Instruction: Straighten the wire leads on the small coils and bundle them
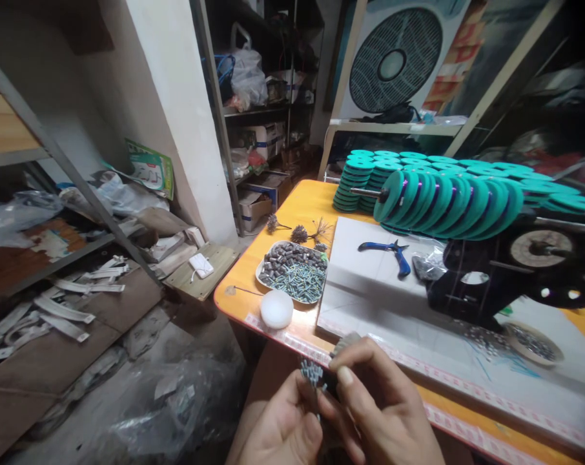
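Observation:
In front of me, just off the table's near edge, my left hand (285, 423) is closed around a bunch of thin stems with small blue-grey tips (312, 372). My right hand (387, 403) pinches a small grey piece (345, 344) between thumb and fingers, close beside the bunch; its exact kind is unclear. A shallow tray (261, 281) beyond my hands holds dark grey stubby pieces (292, 257) and thin blue-green sticks (299, 281). Between the tray and the table edge sits a round white object (276, 309).
Blue-handled pliers (384, 250) lie on a pale board (365, 303). A black machine (471, 278) with teal discs (447, 203) on a spindle stands right, stacked discs (353, 184) behind it. A small bowl (534, 342) holds tiny parts. Spiky dark clusters (299, 234) lie behind the tray.

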Demonstrator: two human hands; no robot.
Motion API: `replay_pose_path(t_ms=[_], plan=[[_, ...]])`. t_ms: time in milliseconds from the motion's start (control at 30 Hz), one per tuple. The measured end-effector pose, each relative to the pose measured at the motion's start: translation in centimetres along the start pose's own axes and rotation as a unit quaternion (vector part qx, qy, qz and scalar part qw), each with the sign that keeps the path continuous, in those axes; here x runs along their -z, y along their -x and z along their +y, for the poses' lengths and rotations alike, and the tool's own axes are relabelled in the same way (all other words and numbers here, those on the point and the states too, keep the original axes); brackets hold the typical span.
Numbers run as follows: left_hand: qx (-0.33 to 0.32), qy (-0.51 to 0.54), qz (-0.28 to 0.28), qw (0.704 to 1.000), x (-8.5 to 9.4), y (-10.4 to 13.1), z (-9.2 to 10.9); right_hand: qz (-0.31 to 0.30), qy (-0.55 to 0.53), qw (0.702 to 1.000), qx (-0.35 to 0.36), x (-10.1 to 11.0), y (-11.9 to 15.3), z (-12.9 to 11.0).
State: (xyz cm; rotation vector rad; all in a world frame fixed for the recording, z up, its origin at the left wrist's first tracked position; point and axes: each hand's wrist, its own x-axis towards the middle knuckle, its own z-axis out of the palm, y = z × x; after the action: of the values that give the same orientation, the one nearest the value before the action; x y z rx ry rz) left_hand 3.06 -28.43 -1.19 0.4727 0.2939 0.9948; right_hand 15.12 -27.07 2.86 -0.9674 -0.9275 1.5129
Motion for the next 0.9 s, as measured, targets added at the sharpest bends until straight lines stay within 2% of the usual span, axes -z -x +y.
replay_pose_path(t_ms=[167, 333, 433, 533, 700, 800, 900], plan=[[0.014, -0.093, 0.007, 0.996, -0.7, 0.0, 1.1, 0.009, 0.034, 0.999, -0.007, -0.2, 0.6, -0.7], [-0.021, -0.105, 0.051, 0.993, 0.3, -0.3, -0.9, 0.006, 0.107, 0.993, 0.039, 0.3, 0.5, -0.5], [-0.045, -0.079, 0.118, 0.989, 1.0, -0.2, -2.0, -0.022, 0.123, 0.99, 0.069, 1.0, 0.2, 0.1], [-0.073, -0.083, 0.199, 0.974, 0.6, 0.1, -1.7, -0.035, 0.16, 0.981, 0.105, 1.2, 0.0, 0.5], [-0.105, -0.131, 0.293, 0.941, -1.1, 0.3, -0.6, 0.023, 0.125, 0.988, 0.09, 0.2, 0.3, 0.0], [-0.129, -0.145, 0.346, 0.918, -1.8, 0.2, -0.8, 0.046, 0.116, 0.989, 0.078, -0.4, 0.5, -0.2], [-0.142, -0.117, 0.406, 0.895, -2.2, 0.0, -1.6, 0.06, 0.094, 0.992, 0.062, -0.6, 0.6, -0.1]])
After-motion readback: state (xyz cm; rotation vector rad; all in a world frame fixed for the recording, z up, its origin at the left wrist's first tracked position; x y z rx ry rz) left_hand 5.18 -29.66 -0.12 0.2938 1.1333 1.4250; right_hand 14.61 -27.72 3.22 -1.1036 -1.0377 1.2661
